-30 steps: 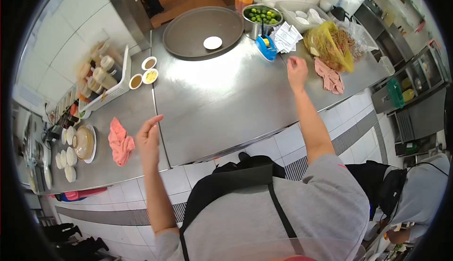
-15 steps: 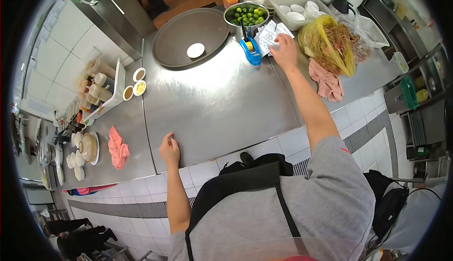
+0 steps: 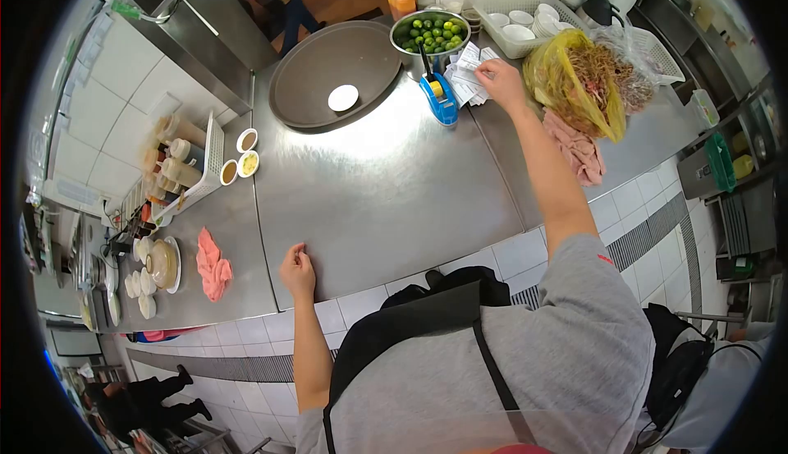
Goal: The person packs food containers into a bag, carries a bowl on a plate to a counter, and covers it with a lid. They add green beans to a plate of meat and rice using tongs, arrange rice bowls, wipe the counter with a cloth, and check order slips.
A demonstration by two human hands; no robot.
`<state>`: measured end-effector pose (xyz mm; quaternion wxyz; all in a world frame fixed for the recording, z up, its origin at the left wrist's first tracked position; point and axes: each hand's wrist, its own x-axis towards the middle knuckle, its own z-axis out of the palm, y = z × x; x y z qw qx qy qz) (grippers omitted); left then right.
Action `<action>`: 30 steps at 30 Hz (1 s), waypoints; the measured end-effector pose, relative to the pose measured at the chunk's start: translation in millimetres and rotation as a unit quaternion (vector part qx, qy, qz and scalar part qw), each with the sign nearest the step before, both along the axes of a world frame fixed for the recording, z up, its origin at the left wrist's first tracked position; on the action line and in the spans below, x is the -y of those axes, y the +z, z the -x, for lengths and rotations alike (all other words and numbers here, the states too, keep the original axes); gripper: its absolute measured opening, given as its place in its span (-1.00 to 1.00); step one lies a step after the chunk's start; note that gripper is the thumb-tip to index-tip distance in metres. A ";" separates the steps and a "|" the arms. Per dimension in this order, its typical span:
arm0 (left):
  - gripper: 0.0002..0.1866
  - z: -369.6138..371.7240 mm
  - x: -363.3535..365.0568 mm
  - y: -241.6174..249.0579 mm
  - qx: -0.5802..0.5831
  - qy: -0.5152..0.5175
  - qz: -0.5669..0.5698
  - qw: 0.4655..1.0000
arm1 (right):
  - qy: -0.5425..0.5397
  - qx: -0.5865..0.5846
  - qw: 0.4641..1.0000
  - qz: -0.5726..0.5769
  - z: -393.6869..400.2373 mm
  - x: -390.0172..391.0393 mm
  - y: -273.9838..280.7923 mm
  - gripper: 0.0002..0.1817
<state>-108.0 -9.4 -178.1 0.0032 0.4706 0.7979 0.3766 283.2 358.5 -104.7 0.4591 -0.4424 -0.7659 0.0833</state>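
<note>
My right hand [image 3: 499, 81] is at the printed paper slips [image 3: 468, 75], its fingers pinched together on a slip's right edge. Just left of the slips is a blue tape dispenser or similar tool [image 3: 441, 106] with a black handle. Behind it, green limes [image 3: 435, 33] fill a steel bowl [image 3: 405, 49]. My left hand [image 3: 297, 270] hovers by the counter's front edge with loosely curled fingers; what they hold, if anything, cannot be made out. A pink cloth [image 3: 213, 265] lies to its left.
A round brown tray [image 3: 316, 76] bears a white dish [image 3: 343, 98]. Sauce cups [image 3: 247, 139] stand beside a bottle basket [image 3: 215, 150]. At right are a yellow bag [image 3: 566, 76], another cloth [image 3: 576, 149] and a basket of white bowls [image 3: 484, 4]. People [image 3: 152, 405] stand at lower left.
My right hand's fingers have closed from a more spread pose at the slips. The view has shifted slightly. The people at lower left and beyond the counter have moved.
</note>
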 end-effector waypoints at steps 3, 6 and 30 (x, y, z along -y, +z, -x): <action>-0.86 -1.3 0.4 -0.4 0.035 0.010 -0.014 0.999 | 0.001 -0.048 0.997 0.065 -5.8 -3.1 13.6 -0.86; -0.86 2.3 1.4 -3.3 0.043 0.007 -0.016 0.999 | -0.014 -0.064 0.997 0.050 -9.3 -4.1 22.1 -0.84; -0.87 4.4 1.7 -5.7 0.033 0.011 -0.050 0.998 | -0.044 0.067 0.995 -0.061 -7.3 -3.1 1.4 -0.82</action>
